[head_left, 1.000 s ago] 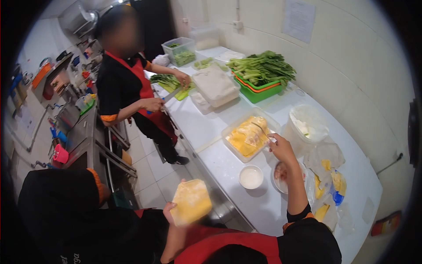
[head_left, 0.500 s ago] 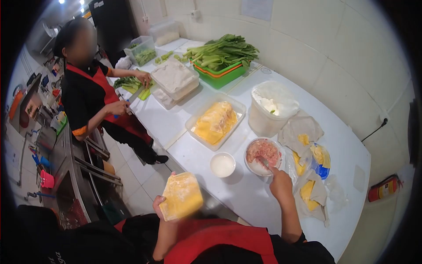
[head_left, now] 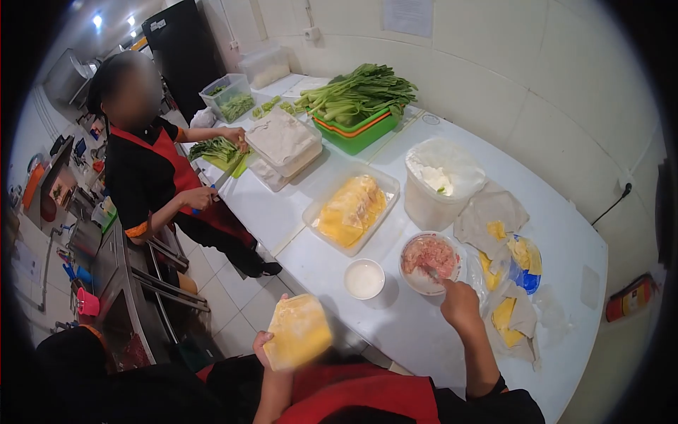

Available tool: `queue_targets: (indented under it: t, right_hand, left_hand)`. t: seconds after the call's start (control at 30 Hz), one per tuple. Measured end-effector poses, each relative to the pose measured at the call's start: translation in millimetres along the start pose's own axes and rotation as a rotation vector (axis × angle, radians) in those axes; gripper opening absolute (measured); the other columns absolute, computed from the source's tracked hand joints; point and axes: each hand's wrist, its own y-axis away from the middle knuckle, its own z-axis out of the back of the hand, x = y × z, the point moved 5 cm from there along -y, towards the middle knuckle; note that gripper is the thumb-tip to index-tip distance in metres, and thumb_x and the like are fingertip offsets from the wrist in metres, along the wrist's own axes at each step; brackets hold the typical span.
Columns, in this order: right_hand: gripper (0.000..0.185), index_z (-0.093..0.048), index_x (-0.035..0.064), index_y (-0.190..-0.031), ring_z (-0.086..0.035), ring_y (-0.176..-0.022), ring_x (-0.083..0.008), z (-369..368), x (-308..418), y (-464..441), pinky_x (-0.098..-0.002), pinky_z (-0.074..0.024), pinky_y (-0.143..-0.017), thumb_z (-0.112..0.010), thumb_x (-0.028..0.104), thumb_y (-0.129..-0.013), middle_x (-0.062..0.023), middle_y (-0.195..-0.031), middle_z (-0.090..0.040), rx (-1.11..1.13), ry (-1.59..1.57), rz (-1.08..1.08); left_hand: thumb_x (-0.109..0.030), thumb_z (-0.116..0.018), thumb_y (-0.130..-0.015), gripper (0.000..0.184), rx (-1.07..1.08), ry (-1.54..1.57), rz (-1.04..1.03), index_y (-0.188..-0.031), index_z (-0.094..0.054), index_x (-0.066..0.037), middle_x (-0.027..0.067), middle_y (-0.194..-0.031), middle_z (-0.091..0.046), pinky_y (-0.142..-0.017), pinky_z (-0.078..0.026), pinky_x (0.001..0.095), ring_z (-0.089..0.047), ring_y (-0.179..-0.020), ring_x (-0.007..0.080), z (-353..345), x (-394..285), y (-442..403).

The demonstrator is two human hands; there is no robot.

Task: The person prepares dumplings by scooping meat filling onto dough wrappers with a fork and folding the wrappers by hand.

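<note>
The bare left hand (head_left: 264, 348) grips, held close in; the bare right hand (head_left: 461, 307), curled closed, extends farther out.

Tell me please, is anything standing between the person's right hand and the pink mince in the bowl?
Nothing visible does: the right hand is at the near rim of the bowl, and the pink mince lies uncovered inside. The white cup stands apart, to the left.

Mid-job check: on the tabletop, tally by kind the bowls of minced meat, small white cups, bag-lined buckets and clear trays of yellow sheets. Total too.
Bowl of minced meat: 1
Small white cup: 1
Bag-lined bucket: 1
Clear tray of yellow sheets: 1
Total: 4
</note>
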Motion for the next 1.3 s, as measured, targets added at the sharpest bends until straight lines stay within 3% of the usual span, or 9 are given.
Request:
queue_targets:
  t: [0.1, 0.3, 0.5, 0.7, 0.9, 1.0, 1.03, 1.17, 1.3]
  right_hand:
    - [0.033, -0.060, 0.0027, -0.103, -0.061, -0.079, -0.0366, -8.9, 12.8, 1.0, -0.0457, -0.0482, -0.071, -0.052, 0.003, -0.071, -0.0206, -0.083, -0.061, 0.073, 0.079, -0.091]
    - [0.037, -0.063, 0.0049, -0.101, -0.060, -0.078, -0.0371, 5.3, 16.0, 11.7, -0.0448, -0.0481, -0.071, -0.050, -0.001, -0.067, -0.0214, -0.079, -0.062, 0.181, 0.064, 0.017]
    - [0.036, -0.064, 0.0046, -0.100, -0.061, -0.079, -0.0375, 16.8, 6.6, -1.7, -0.0453, -0.0479, -0.070, -0.050, -0.001, -0.067, -0.0223, -0.080, -0.062, 0.025, 0.054, 0.025]
    - [0.032, -0.065, 0.0027, -0.094, -0.061, -0.077, -0.0381, 9.3, 16.2, 9.4, -0.0453, -0.0474, -0.072, -0.049, -0.003, -0.067, -0.0234, -0.077, -0.062, 0.181, 0.129, 0.002]
    - [0.037, -0.066, 0.0073, -0.102, -0.060, -0.073, -0.0362, 34.8, -5.5, 6.3, -0.0388, -0.0477, -0.070, -0.048, -0.003, -0.071, -0.0210, -0.085, -0.063, 0.213, -0.024, 0.126]
    - [0.036, -0.066, 0.0087, -0.102, -0.058, -0.064, -0.0328, 48.9, -11.7, 2.1, -0.0343, -0.0465, -0.066, -0.047, -0.004, -0.073, -0.0194, -0.082, -0.063, 0.159, -0.227, 0.084]
    - [0.035, -0.065, 0.0078, -0.106, -0.052, -0.054, -0.0214, 44.9, -18.0, -1.7, -0.0288, -0.0426, -0.057, -0.047, -0.002, -0.077, -0.0133, -0.069, -0.062, 0.102, -0.327, 0.217]
    - [0.033, -0.061, 0.0047, -0.112, -0.044, -0.050, -0.0081, 54.6, -22.6, -0.4, -0.0218, -0.0349, -0.047, -0.046, 0.002, -0.083, -0.0029, -0.058, -0.051, 0.387, -0.708, -0.031]
    - [0.032, -0.060, 0.0038, -0.114, -0.040, -0.053, -0.0040, 60.8, 16.8, 19.1, -0.0184, -0.0321, -0.048, -0.045, 0.004, -0.086, 0.0024, -0.058, -0.046, 0.590, -1.015, -0.001]
  left_hand:
    - [-0.019, -0.045, -0.071, 0.075, 0.001, -0.001, -0.011, -0.141, -0.021, -0.008, 0.0221, -0.132, -0.041, -0.095, -0.039, 0.0527, -0.047, -0.114, 0.0392, 1.5, -0.5, -3.1]
    - [-0.018, -0.045, -0.071, 0.075, 0.006, 0.026, -0.011, -0.141, -0.020, -0.008, 0.0227, -0.131, -0.041, -0.095, -0.039, 0.0529, -0.047, -0.114, 0.0395, 6.7, -3.1, -0.2]
    - [-0.018, -0.045, -0.072, 0.075, -0.017, 0.047, -0.001, -0.142, -0.019, -0.009, 0.0229, -0.131, -0.041, -0.094, -0.039, 0.0536, -0.047, -0.114, 0.0402, 20.5, -4.0, 1.4]
    - [-0.018, -0.045, -0.071, 0.076, -0.002, 0.015, -0.011, -0.142, -0.018, -0.009, 0.0226, -0.132, -0.041, -0.094, -0.040, 0.0531, -0.048, -0.113, 0.0401, 6.7, -3.4, -0.6]
    - [-0.018, -0.044, -0.071, 0.076, -0.002, 0.010, -0.002, -0.142, -0.019, -0.009, 0.0227, -0.131, -0.041, -0.094, -0.040, 0.0513, -0.049, -0.112, 0.0389, 6.0, -0.6, -2.9]
    - [-0.020, -0.046, -0.069, 0.078, -0.026, -0.003, 0.015, -0.141, -0.020, -0.007, 0.0229, -0.133, -0.038, -0.097, -0.037, 0.0508, -0.045, -0.116, 0.0388, 6.0, 1.2, -3.9]
    - [-0.021, -0.047, -0.067, 0.079, -0.030, -0.022, 0.030, -0.140, -0.021, -0.005, 0.0229, -0.135, -0.036, -0.100, -0.034, 0.0507, -0.041, -0.120, 0.0390, 8.6, 1.3, -5.6]
    - [-0.022, -0.043, -0.072, 0.067, -0.001, 0.147, 0.142, -0.133, -0.033, 0.004, 0.0266, -0.128, -0.044, -0.095, -0.038, 0.0539, -0.049, -0.112, 0.0424, 37.7, 3.9, -5.4]
    - [-0.024, -0.041, -0.073, 0.064, 0.193, 0.295, 0.242, -0.127, -0.038, 0.009, 0.0289, -0.128, -0.044, -0.097, -0.036, 0.0554, -0.048, -0.113, 0.0440, 5.8, 16.1, -13.3]
